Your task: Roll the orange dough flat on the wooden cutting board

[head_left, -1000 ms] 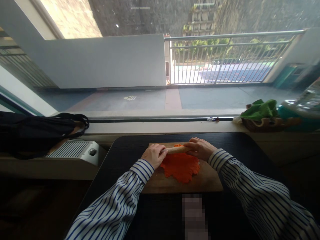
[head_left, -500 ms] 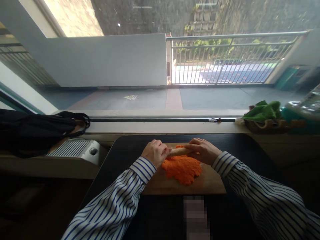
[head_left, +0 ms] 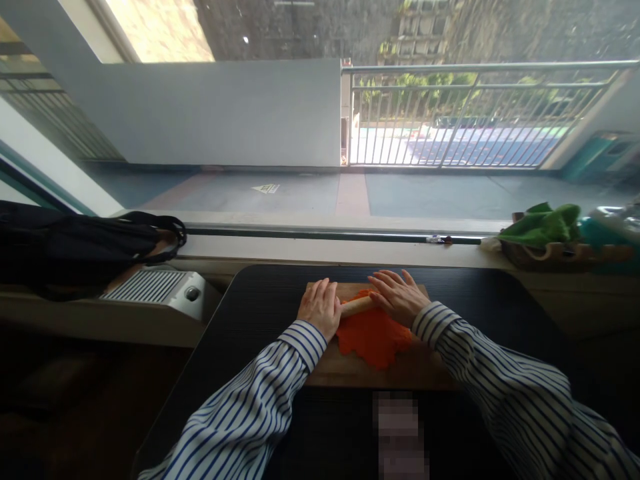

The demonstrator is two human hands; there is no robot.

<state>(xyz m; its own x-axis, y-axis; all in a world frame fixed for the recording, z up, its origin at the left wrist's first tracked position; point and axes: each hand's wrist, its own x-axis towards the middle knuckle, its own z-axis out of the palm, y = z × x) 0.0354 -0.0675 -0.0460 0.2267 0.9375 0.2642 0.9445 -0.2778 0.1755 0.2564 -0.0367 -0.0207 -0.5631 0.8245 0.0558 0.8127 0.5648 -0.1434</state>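
Note:
A pale wooden rolling pin [head_left: 356, 307] lies across a flattened orange sheet of dough or clay [head_left: 374, 343], near its far edge. My left hand [head_left: 320, 310] rests palm down on the pin's left end, its fingers stretched forward. On the right end lies my right hand [head_left: 400, 298], fingers spread and extended over the pin. Both palms hide the pin's ends. Under the orange sheet, whose edge is ragged, is a wooden board [head_left: 330, 373].
The board sits on a black table [head_left: 260, 313] against a window ledge [head_left: 300, 247]. A black bag [head_left: 85, 250] and a white heater-like unit [head_left: 165, 290] are to the left. A green cloth [head_left: 543, 225] lies at the right on the ledge. A blurred patch [head_left: 400, 433] covers something nearer me.
My fingers have gone from curled around the rolling pin to stretched out over it. The pin remains near the sheet's far edge. The whole view has shifted slightly.

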